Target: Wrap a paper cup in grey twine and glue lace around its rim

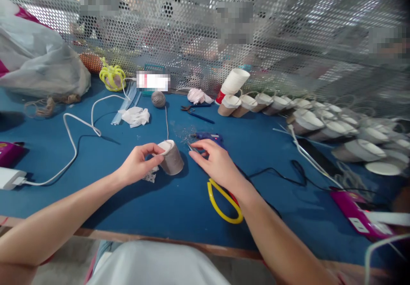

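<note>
Grey-brown, white-lined cylindrical cup [173, 160] is leaning slightly, the left hand [142, 163] pinching its rim. Right of that grip, the right hand [218, 161] is pinching a slim silver-coloured tool [194, 149]. Beyond the left grip, a round grey yarn ball [158, 99] is resting.

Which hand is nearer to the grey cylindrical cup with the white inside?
Left. The left hand holds the cup near its rim; the right hand is apart from it, to its right, with a slim metallic tool.
</note>
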Demonstrator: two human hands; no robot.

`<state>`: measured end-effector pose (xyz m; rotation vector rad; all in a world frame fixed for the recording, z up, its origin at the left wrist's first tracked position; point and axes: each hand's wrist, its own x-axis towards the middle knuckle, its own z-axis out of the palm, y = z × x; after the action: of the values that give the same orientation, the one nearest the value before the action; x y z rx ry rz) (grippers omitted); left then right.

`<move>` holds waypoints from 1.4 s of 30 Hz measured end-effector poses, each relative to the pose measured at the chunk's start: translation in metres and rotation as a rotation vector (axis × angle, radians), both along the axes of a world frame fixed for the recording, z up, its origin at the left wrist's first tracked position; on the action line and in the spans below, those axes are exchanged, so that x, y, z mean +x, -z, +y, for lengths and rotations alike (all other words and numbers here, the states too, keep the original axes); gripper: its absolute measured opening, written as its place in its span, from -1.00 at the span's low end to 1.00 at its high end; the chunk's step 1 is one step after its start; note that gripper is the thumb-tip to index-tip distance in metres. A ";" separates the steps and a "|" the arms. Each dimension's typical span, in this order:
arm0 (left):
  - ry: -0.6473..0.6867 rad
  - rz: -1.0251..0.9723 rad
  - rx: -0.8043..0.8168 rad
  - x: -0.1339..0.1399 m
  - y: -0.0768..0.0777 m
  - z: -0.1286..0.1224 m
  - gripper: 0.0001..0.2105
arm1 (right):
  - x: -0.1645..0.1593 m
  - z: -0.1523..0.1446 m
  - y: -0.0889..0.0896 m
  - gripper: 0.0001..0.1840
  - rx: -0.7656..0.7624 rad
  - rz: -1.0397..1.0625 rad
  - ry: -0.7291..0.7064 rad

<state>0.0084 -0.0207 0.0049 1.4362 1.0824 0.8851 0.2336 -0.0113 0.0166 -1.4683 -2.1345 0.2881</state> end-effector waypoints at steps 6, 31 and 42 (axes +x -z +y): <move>0.053 0.035 0.108 0.000 0.001 -0.002 -0.86 | -0.037 0.005 -0.024 -0.75 0.004 0.116 -0.245; 0.061 0.105 0.279 0.003 0.004 -0.007 -0.92 | -0.081 0.039 -0.052 -0.83 -0.403 0.168 -0.364; -0.032 -0.012 0.086 0.002 0.004 -0.003 -0.86 | 0.033 0.049 -0.031 -0.85 -0.269 -0.240 0.435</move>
<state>0.0101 -0.0235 0.0011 1.4864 1.0719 0.9716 0.2663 0.0372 0.0473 -2.1702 -1.9352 0.2534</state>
